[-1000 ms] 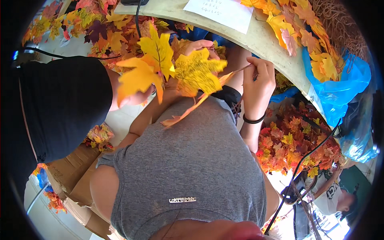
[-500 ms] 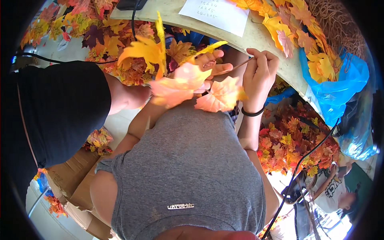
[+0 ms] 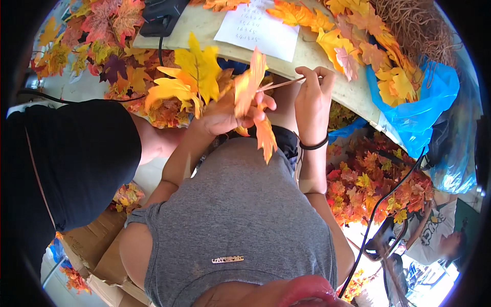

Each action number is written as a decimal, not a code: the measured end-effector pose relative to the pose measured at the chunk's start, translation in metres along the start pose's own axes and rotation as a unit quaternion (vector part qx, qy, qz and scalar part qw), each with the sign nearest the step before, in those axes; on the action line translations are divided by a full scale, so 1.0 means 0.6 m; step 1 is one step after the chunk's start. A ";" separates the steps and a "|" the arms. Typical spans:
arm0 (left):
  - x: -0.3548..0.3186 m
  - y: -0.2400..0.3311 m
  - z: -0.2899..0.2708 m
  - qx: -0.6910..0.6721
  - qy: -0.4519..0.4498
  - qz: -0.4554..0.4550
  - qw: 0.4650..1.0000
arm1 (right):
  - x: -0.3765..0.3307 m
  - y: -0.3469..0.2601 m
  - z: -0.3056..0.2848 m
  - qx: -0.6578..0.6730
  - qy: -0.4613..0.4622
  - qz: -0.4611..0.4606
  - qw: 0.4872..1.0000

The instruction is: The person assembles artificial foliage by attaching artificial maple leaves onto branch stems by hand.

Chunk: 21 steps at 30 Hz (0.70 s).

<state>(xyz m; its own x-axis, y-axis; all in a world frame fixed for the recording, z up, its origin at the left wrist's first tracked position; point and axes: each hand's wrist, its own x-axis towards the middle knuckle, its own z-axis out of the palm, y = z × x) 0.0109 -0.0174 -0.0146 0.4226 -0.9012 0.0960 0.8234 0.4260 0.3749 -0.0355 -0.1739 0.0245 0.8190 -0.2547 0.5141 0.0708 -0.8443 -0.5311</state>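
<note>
In front of my lap, my left hand point(image 3: 219, 118) is closed on a bunch of artificial maple leaves. Among them are a yellow leaf point(image 3: 203, 66) standing up at the left, a pinkish-orange leaf point(image 3: 249, 84) seen nearly edge-on, and a smaller orange leaf point(image 3: 266, 138) hanging below. A thin brown strand point(image 3: 281, 84) runs from the bunch to my right hand point(image 3: 313, 105). There my bent fingertips pinch its end, next to the table's edge. Leaves hide part of my left fingers.
The table point(image 3: 348, 89) bears a written paper sheet point(image 3: 258, 28), a leaf garland point(image 3: 378, 38), brown strands point(image 3: 414, 28) and a black device point(image 3: 161, 18). A blue plastic bag point(image 3: 417, 112) hangs at its right edge. Leaf heaps point(image 3: 376, 179), a cardboard box point(image 3: 97, 240) and another person's dark-clothed leg point(image 3: 76, 163) are close by.
The leaves at my left hand have turned: the pinkish-orange one now stands upright, nearly edge-on, and the lower one hangs down. My right hand still pinches the strand. The whole view has shifted slightly.
</note>
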 end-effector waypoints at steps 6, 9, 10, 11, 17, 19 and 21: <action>-0.002 0.053 0.001 -0.085 0.104 -0.068 0.989 | 0.008 -0.002 -0.014 0.048 -0.068 -0.029 0.996; -0.007 0.056 0.007 -0.043 0.082 -0.058 0.994 | 0.017 -0.024 -0.025 -0.050 -0.067 -0.048 0.995; -0.007 0.056 0.009 -0.042 0.082 -0.055 0.994 | 0.022 -0.031 -0.027 -0.166 -0.035 -0.102 0.980; -0.006 0.055 0.010 -0.036 0.077 -0.064 0.994 | 0.026 -0.036 -0.030 -0.167 -0.046 -0.137 0.975; -0.017 0.047 0.016 0.024 0.149 -0.091 0.984 | 0.047 -0.038 -0.012 0.069 -0.213 -0.301 0.927; -0.014 0.043 0.035 0.091 0.163 -0.065 0.980 | 0.059 -0.029 -0.008 0.137 -0.239 -0.316 0.908; -0.020 0.043 0.039 0.163 0.167 -0.050 0.971 | 0.053 -0.027 -0.001 0.171 -0.236 -0.297 0.909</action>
<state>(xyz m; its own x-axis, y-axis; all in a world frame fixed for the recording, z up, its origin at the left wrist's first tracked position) 0.0183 0.0025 0.0158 0.4903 -0.8376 -0.2407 0.7262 0.2400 0.6442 -0.0110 -0.1686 0.0496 0.7263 0.4967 0.4752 0.6869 -0.5500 -0.4750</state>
